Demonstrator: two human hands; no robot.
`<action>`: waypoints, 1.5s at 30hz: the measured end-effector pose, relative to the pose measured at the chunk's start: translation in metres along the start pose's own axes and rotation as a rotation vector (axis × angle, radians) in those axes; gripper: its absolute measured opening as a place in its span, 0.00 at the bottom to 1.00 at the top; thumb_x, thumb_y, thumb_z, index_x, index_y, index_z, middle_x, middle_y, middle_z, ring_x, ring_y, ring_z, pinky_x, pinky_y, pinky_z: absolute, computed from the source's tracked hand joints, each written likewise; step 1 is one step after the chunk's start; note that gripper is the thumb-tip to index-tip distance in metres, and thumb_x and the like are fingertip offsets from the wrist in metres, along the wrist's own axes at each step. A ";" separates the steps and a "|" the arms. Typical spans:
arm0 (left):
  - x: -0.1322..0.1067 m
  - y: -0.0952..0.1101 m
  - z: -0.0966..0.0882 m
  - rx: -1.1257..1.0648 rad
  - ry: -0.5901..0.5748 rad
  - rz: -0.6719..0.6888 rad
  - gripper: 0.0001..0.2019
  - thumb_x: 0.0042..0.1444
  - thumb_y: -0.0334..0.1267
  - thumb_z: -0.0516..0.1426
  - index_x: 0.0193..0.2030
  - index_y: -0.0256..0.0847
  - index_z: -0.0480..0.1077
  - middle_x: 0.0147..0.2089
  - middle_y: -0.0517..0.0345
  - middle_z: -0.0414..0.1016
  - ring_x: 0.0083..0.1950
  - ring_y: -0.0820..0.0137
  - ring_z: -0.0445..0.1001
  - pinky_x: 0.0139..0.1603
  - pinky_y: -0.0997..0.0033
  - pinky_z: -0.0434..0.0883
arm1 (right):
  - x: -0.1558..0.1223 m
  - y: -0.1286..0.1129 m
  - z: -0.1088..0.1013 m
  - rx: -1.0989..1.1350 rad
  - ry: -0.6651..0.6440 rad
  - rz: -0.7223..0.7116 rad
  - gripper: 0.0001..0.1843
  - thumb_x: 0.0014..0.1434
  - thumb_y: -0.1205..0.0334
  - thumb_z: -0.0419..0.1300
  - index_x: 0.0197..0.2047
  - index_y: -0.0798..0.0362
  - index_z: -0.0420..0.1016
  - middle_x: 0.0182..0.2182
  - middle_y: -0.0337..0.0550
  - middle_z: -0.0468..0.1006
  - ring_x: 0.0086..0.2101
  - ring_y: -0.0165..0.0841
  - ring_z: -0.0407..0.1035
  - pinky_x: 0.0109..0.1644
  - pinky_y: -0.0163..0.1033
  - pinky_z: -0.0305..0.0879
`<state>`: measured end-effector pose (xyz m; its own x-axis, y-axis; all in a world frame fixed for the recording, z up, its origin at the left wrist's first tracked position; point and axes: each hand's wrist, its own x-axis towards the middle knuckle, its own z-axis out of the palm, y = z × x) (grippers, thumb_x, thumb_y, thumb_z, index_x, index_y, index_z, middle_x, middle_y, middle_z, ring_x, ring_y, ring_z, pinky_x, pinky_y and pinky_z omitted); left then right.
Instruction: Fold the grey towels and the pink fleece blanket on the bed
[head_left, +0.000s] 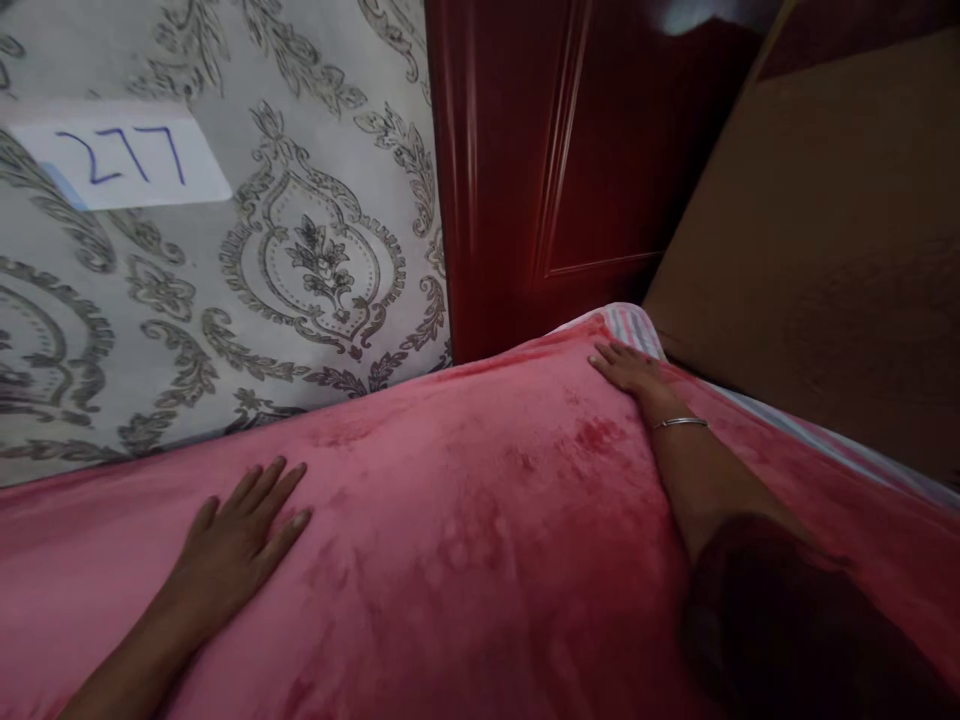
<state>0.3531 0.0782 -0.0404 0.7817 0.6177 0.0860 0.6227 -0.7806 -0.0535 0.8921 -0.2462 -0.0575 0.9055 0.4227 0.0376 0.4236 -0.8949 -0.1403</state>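
Note:
A pink plush blanket (465, 520) covers the bed and fills the lower half of the view. My left hand (244, 535) lies flat on it at the lower left, fingers stretched out and slightly apart, holding nothing. My right hand (626, 368) rests palm down on the blanket's far corner, fingers extended toward the edge. A thin metal bangle (679, 423) circles that wrist. Under the corner a striped sheet (634, 325) shows beside the right hand.
Grey patterned wallpaper (225, 250) rises behind the bed, with a white paper label (124, 160) marked 277 stuck on it. A dark red wooden door (570, 160) stands at the corner. A brown headboard panel (825, 250) runs along the right.

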 end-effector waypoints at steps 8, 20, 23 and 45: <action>0.002 0.005 -0.003 0.037 -0.059 -0.034 0.34 0.64 0.51 0.41 0.76 0.46 0.55 0.79 0.54 0.46 0.79 0.53 0.44 0.72 0.40 0.52 | -0.014 0.003 -0.001 0.000 0.050 0.023 0.35 0.71 0.43 0.35 0.74 0.43 0.56 0.74 0.46 0.54 0.70 0.49 0.50 0.69 0.66 0.51; 0.002 0.012 -0.013 -0.037 -0.015 0.010 0.32 0.67 0.49 0.41 0.75 0.45 0.56 0.78 0.49 0.50 0.78 0.48 0.49 0.70 0.34 0.55 | -0.161 0.113 -0.008 -0.056 0.018 0.070 0.36 0.70 0.42 0.34 0.77 0.43 0.49 0.75 0.44 0.50 0.71 0.45 0.48 0.70 0.62 0.55; 0.002 0.015 -0.019 -0.032 -0.031 0.004 0.32 0.67 0.50 0.39 0.75 0.43 0.56 0.79 0.47 0.49 0.78 0.49 0.49 0.70 0.33 0.54 | -0.216 0.145 -0.006 -0.083 0.018 0.131 0.36 0.69 0.42 0.37 0.77 0.42 0.49 0.75 0.43 0.51 0.71 0.46 0.49 0.71 0.61 0.52; -0.117 0.135 -0.074 -0.065 -0.060 0.368 0.31 0.70 0.48 0.44 0.76 0.39 0.53 0.78 0.40 0.49 0.79 0.54 0.45 0.75 0.43 0.45 | -0.354 0.028 -0.030 0.047 0.058 -0.066 0.32 0.73 0.48 0.39 0.76 0.46 0.53 0.75 0.46 0.49 0.73 0.44 0.41 0.73 0.60 0.45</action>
<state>0.3433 -0.1060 0.0165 0.9546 0.2976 0.0143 0.2977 -0.9546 -0.0063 0.5844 -0.4254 -0.0448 0.8762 0.4703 0.1053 0.4819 -0.8571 -0.1821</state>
